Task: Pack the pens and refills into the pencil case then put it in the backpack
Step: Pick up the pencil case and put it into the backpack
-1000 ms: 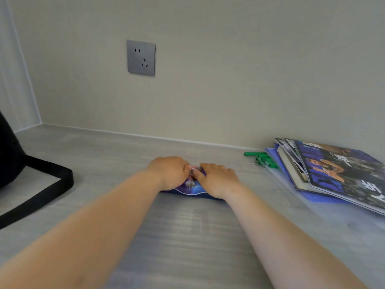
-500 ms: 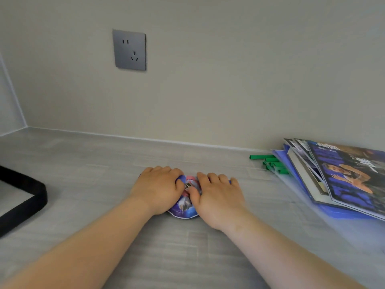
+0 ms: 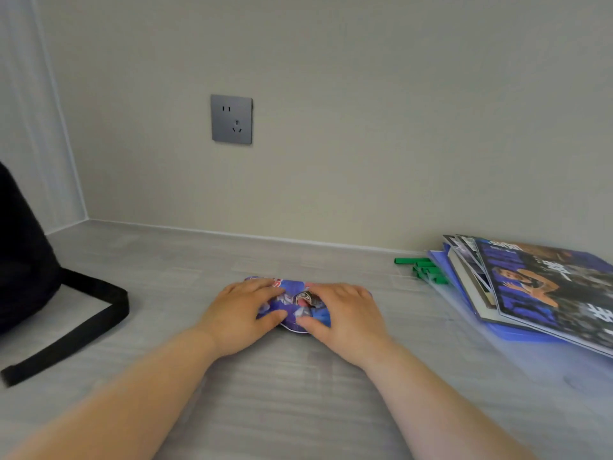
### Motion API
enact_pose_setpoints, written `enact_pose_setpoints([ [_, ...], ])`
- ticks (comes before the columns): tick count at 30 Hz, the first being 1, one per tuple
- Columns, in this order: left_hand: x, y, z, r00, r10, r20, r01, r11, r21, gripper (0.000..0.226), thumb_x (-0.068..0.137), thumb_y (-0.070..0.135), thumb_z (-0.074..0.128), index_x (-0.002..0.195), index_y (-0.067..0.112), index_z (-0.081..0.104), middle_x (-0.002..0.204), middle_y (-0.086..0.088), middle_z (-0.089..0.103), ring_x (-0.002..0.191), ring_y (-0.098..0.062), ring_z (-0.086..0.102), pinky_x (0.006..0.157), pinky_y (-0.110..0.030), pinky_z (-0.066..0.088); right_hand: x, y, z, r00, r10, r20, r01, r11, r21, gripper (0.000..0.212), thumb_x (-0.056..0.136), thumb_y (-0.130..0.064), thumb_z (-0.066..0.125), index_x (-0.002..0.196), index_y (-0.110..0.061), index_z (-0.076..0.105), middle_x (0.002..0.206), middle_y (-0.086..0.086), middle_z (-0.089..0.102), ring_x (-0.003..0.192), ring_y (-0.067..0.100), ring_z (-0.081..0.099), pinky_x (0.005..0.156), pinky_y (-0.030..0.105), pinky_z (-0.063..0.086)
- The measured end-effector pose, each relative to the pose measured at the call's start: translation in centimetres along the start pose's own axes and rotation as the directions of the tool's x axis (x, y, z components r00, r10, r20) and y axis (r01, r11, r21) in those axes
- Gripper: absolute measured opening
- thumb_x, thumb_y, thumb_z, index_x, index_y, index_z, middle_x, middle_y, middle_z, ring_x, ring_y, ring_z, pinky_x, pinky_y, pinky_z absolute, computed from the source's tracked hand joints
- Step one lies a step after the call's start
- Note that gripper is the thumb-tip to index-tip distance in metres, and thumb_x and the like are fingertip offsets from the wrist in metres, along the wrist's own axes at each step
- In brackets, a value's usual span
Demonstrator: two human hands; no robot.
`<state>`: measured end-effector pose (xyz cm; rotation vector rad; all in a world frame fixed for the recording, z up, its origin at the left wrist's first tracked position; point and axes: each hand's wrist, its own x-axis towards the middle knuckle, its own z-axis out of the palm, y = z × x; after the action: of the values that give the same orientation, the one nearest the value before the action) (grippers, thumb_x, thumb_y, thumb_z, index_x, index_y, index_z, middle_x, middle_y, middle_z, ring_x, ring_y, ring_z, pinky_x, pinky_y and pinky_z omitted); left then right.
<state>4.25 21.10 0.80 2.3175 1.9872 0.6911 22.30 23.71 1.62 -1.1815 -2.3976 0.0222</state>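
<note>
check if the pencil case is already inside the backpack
No, the pencil case lies on the desk under the left hand and right hand, well apart from the black backpack.

Pencil case (image 3: 300, 302) lying centre on desk (image 3: 298, 393), both hands resting on it. Backpack (image 3: 23, 257) sitting far left, strap (image 3: 83, 330) trailing rightward. Magazines (image 3: 544, 287) stacking far right; wall socket (image 3: 231, 119) sitting behind.
</note>
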Motion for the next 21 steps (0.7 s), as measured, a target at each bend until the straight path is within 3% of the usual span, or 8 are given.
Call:
enact_pose_setpoints([
  [3,-1.7,-1.9,-0.7,1.0,0.017,0.012,-0.017,1.0,-0.021,0.059,0.08,0.036,0.06,0.133,0.026,0.037,0.15,0.008,0.028,0.135,-0.009,0.03,0.109,-0.022,0.025,-0.3,-0.2,-0.1,0.988,-0.035,0.152,0.042,0.998,-0.037,0.06,0.076,-0.043,0.058,0.129,-0.027,0.038,0.145,-0.005,0.036,0.132,0.017,0.029,0.112,0.035,0.017],
  [6,-1.9,-2.0,-0.5,0.997,-0.049,-0.057,0.043,0.994,-0.102,0.054,0.08,0.022,0.058,0.131,0.024,0.04,0.149,0.01,0.029,0.127,-0.012,0.043,0.099,-0.021,0.035,0.2,-0.8,-0.2,0.985,-0.002,0.174,0.026,0.99,-0.137,0.052,0.082,-0.025,0.05,0.131,-0.021,0.035,0.146,0.0,0.034,0.132,0.021,0.031,0.111,0.038,0.022],
  [11,-1.1,-2.1,-0.1,0.991,-0.057,-0.122,0.044,0.994,-0.101,0.048,0.081,0.014,0.055,0.128,0.022,0.046,0.147,0.006,0.035,0.127,-0.014,0.043,0.1,-0.024,0.037,1.7,-2.4,0.6,0.98,0.009,0.197,0.066,0.927,-0.369,0.047,0.086,-0.003,0.037,0.132,-0.008,0.027,0.135,0.018,0.042,0.117,0.035,0.045,0.09,0.043,0.039],
  [14,-1.1,-1.8,-0.2,0.99,-0.071,-0.124,0.062,0.995,-0.079,0.046,0.082,0.012,0.054,0.127,0.018,0.047,0.145,0.002,0.037,0.128,-0.015,0.042,0.101,-0.021,0.032,1.8,-2.7,0.5,0.979,-0.036,0.2,0.118,0.902,-0.416,0.048,0.086,0.001,0.036,0.132,-0.005,0.026,0.133,0.02,0.042,0.117,0.035,0.044,0.085,0.042,0.042],
  [17,-1.1,-1.4,-0.5,0.99,-0.071,-0.119,0.073,0.997,0.014,0.046,0.083,0.015,0.052,0.128,0.019,0.046,0.144,0.005,0.039,0.125,-0.017,0.046,0.098,-0.024,0.036,1.5,-2.6,0.2,0.987,-0.065,0.144,0.121,0.9,-0.418,0.044,0.085,0.0,0.038,0.128,-0.003,0.034,0.129,0.019,0.047,0.114,0.032,0.047,0.08,0.037,0.043],
  [19,-1.4,-0.8,-0.9,0.99,-0.037,-0.138,0.061,0.983,0.173,0.043,0.079,0.021,0.058,0.121,0.019,0.052,0.134,0.002,0.052,0.112,-0.017,0.057,0.086,-0.025,0.046,1.2,-2.5,0.0,0.99,-0.135,0.047,0.142,0.883,-0.448,0.039,0.069,-0.008,0.067,0.107,-0.005,0.058,0.103,0.014,0.066,0.091,0.025,0.063,0.062,0.026,0.048],
  [21,-1.8,-0.2,-1.5,0.971,0.115,-0.209,-0.042,0.944,0.327,0.033,0.055,0.025,0.076,0.088,0.019,0.071,0.092,0.0,0.074,0.074,-0.014,0.069,0.057,-0.018,0.052,0.8,-2.9,-0.6,0.991,-0.122,0.06,0.135,0.861,-0.491,0.043,0.025,-0.019,0.086,0.065,-0.013,0.07,0.061,-0.002,0.071,0.052,0.013,0.065,0.035,0.013,0.038],
])
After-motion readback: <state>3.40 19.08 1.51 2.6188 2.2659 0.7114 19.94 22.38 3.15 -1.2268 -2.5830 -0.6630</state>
